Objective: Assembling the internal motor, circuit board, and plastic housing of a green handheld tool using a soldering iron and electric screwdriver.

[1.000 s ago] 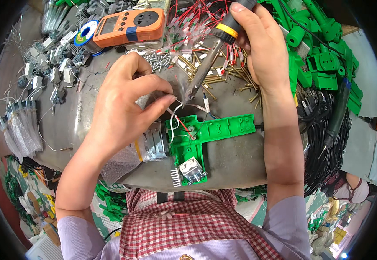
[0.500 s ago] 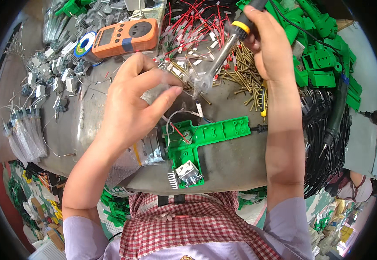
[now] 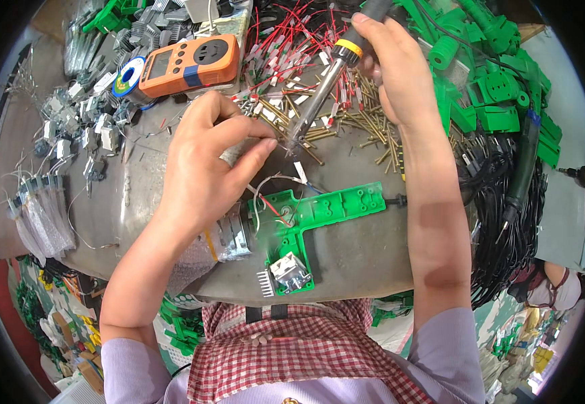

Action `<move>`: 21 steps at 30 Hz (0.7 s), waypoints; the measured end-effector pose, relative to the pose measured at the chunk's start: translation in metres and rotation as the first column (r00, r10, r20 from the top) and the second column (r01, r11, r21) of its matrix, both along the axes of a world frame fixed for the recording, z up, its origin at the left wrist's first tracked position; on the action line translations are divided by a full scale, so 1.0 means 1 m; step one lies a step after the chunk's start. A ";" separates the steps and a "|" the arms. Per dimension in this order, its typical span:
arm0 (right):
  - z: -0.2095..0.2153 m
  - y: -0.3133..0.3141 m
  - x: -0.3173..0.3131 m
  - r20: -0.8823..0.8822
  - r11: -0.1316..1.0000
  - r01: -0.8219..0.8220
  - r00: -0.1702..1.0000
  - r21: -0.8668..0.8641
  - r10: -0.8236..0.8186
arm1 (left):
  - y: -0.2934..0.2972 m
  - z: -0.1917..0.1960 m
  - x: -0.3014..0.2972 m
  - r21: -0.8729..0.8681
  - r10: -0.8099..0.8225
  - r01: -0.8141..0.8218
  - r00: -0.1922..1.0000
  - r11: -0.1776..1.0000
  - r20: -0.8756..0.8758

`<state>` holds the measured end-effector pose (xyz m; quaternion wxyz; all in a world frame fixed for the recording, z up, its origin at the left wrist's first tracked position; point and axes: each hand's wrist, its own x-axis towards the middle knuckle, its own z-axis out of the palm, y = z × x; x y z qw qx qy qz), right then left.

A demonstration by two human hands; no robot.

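My right hand (image 3: 403, 77) is wrapped round the dark handle of a soldering iron (image 3: 319, 97) with a yellow ring; its metal shaft slants down to the left. My left hand (image 3: 201, 161) pinches a thin wire between thumb and forefinger, close to the iron's tip; the fingers hide most of it. Under the tip, a white sleeve (image 3: 300, 172) sits on leads that run to a green plastic tool housing half (image 3: 339, 204). White and red wires loop inside that housing. A metal-and-white switch-like block (image 3: 290, 271) lies at its lower end.
Brass-coloured screws (image 3: 390, 145) and red wires (image 3: 292, 34) are heaped behind the hands. An orange meter (image 3: 225, 71) and a solder spool (image 3: 129, 77) stand at the back left. Green housings (image 3: 498, 91) and black cables (image 3: 491, 236) crowd the right. Bubble-wrapped parts (image 3: 198, 262) lie near the front.
My right hand has moved left and slightly down, with the iron's tip lower. The haze at the tip has thinned. The green housing has shifted slightly left.
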<state>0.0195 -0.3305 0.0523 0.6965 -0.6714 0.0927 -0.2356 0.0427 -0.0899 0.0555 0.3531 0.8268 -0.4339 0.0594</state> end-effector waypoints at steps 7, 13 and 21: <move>-0.002 -0.006 0.001 0.005 1.000 -0.021 1.000 -0.006 0.021 | -0.002 0.001 0.000 -0.004 -0.017 0.017 1.000 1.000 -0.003; 0.000 -0.005 0.000 -0.009 1.000 -0.007 1.000 0.003 0.007 | -0.001 -0.002 0.002 -0.005 -0.015 0.015 1.000 1.000 0.000; 0.010 0.009 -0.005 0.006 0.989 -0.044 0.999 0.144 0.044 | 0.042 0.002 0.001 -0.068 0.060 -0.070 0.987 0.995 -0.146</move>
